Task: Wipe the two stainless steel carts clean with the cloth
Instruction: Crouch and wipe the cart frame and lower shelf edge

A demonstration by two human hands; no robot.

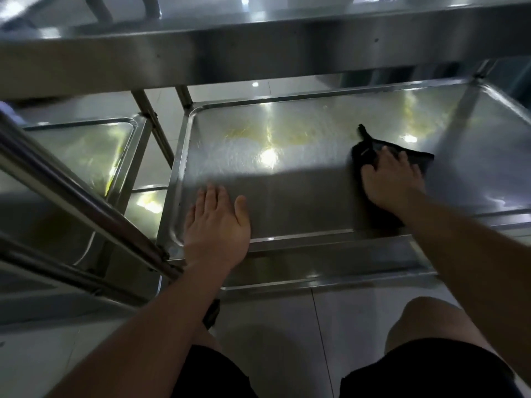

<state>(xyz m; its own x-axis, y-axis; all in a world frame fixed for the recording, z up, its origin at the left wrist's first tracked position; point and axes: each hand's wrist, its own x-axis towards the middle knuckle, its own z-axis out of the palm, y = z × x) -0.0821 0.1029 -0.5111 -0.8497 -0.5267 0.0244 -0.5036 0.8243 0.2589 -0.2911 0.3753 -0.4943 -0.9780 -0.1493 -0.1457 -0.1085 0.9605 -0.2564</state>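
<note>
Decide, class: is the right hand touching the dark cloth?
Touching. The head view shows the right hand pressed flat on the dark cloth, fingers spread over it.

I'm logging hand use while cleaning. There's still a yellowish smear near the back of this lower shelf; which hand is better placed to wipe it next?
Probably the right hand: it already presses the black cloth onto the shelf, just right of the smear. The left hand lies flat at the front edge, without a cloth.
</note>
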